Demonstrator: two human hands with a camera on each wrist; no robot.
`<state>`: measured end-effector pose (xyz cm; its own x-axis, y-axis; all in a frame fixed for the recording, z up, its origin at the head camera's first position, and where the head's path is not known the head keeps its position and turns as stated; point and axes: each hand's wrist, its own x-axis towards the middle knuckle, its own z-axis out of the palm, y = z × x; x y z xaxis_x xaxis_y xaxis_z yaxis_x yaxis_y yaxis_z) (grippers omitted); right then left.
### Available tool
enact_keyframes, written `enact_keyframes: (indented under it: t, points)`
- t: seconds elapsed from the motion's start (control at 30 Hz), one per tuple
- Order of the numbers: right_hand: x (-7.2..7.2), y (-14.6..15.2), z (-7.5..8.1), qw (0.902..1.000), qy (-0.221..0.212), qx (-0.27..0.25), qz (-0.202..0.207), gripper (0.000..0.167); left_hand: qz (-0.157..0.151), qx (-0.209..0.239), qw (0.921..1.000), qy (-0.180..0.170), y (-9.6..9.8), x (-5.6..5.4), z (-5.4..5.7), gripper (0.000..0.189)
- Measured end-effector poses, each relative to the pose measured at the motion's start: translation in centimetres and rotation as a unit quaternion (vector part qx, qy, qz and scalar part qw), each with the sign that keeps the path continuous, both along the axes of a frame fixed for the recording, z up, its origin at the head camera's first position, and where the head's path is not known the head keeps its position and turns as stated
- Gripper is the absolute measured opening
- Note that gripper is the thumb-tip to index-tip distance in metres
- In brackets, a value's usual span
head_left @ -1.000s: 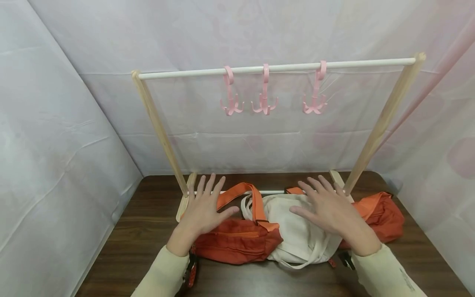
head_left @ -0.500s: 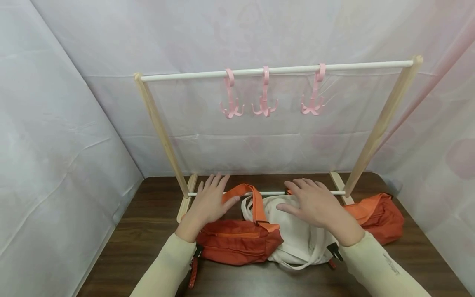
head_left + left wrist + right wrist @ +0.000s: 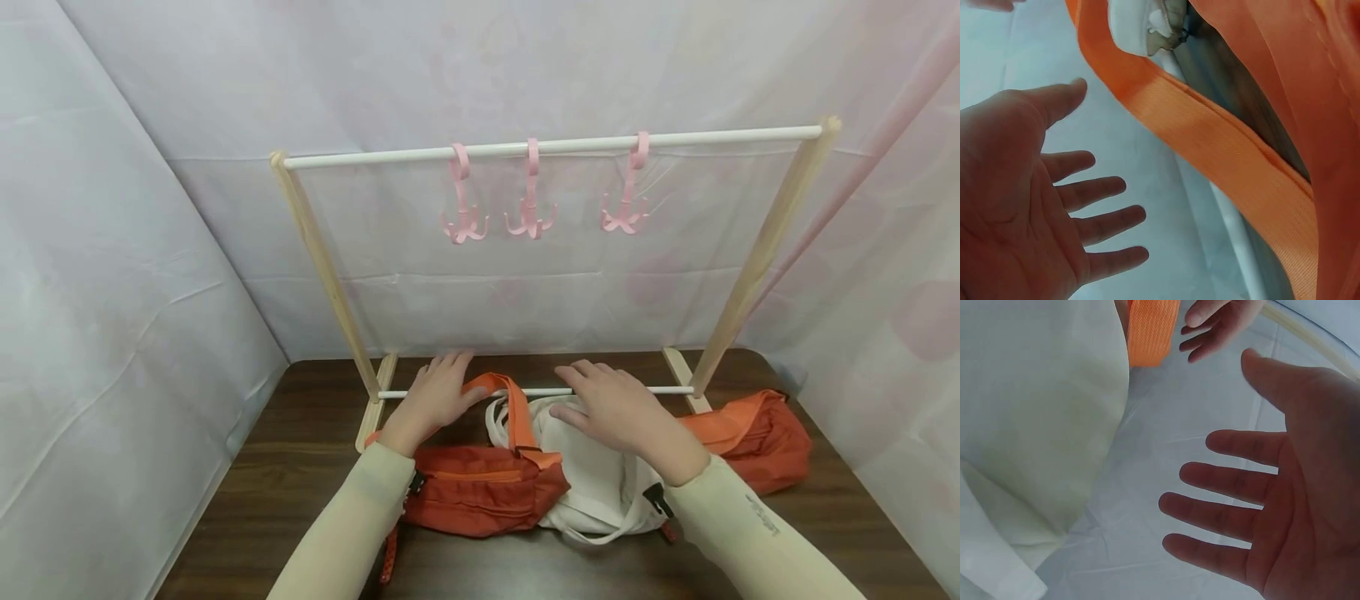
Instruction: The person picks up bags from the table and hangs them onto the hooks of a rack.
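Note:
My left hand (image 3: pixel 435 398) hovers with spread fingers above the left rust-red waist bag (image 3: pixel 480 500), close to its orange strap (image 3: pixel 1191 147). In the left wrist view the palm faces the strap and holds nothing. Over the cream cloth bag (image 3: pixel 585 450) hangs my right hand (image 3: pixel 618 410), its fingers apart and nothing in them. The right wrist view shows this hand (image 3: pixel 1297 506) beside the cream fabric (image 3: pixel 1035 412), not touching it. A second red-orange bag (image 3: pixel 765 450) lies at the right, partly hidden behind the right forearm.
A wooden rack with a white top rod (image 3: pixel 375 157) stands at the back of the dark wooden table (image 3: pixel 262 500). Pink hooks hang from the rod: a left hook (image 3: pixel 462 200), a middle hook (image 3: pixel 531 196) and a right hook (image 3: pixel 626 192). White curtains (image 3: pixel 135 292) surround the table.
Both hands have moved inward, toward each other, above the bags. The right hand has shifted left over the cream bag. The bags and hooks keep their places.

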<state>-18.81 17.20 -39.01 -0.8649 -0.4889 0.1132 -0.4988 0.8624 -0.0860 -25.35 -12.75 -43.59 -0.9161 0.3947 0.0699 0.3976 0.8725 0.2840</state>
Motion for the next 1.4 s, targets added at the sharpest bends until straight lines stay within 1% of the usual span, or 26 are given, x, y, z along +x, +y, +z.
enact_keyframes:
  t: [0.13, 0.27, 0.4, 0.57, 0.7, 0.8, 0.93, 1.1, 1.2, 1.4]
  points:
    - [-0.5, -0.4, -0.2, 0.9998, -0.005, -0.012, 0.016, 0.065, -0.006, -0.003, 0.9999, -0.014, 0.1, -1.0, -0.5, 0.068]
    - [-1.1, -1.1, -0.2, 0.9993, -0.017, -0.026, 0.021, 0.061, -0.011, -0.006, 0.9996, -0.026, 0.4, -1.9, -1.1, 0.059]
    - [-1.6, -1.8, -0.3, 0.9987, -0.027, -0.032, 0.028, 0.059, -0.008, -0.005, 0.9993, -0.037, 0.8, -2.6, -1.6, 0.054]
    - [-2.3, -2.6, -0.5, 0.9986, -0.037, -0.025, 0.028, 0.057, -0.004, -0.008, 0.9990, -0.044, 1.2, -3.2, -2.2, 0.048]
    - [-2.6, -3.0, -0.6, 0.9992, -0.025, -0.014, 0.030, 0.055, -0.007, -0.016, 0.9987, -0.048, 1.6, -3.4, -2.5, 0.043]
    - [-2.8, -3.3, -0.5, 0.9993, -0.016, -0.012, 0.032, 0.054, -0.006, -0.030, 0.9987, -0.041, 1.8, -3.5, -2.7, 0.041]
    - [-3.0, -3.6, -0.4, 0.9993, -0.019, -0.012, 0.030, 0.053, -0.005, -0.041, 0.9986, -0.032, 2.1, -3.5, -3.0, 0.039]
    - [-3.4, -4.0, -0.4, 0.9992, -0.026, -0.008, 0.028, 0.053, -0.006, -0.037, 0.9989, -0.027, 2.3, -3.6, -3.4, 0.035]
    - [-3.4, -4.1, -0.3, 0.9992, -0.028, -0.009, 0.029, 0.053, -0.006, -0.030, 0.9993, -0.020, 2.2, -3.7, -3.6, 0.030]
    - [-3.5, -4.1, -0.2, 0.9990, -0.034, -0.018, 0.022, 0.056, -0.007, -0.009, 0.9999, 0.005, 2.0, -3.7, -3.3, 0.014]
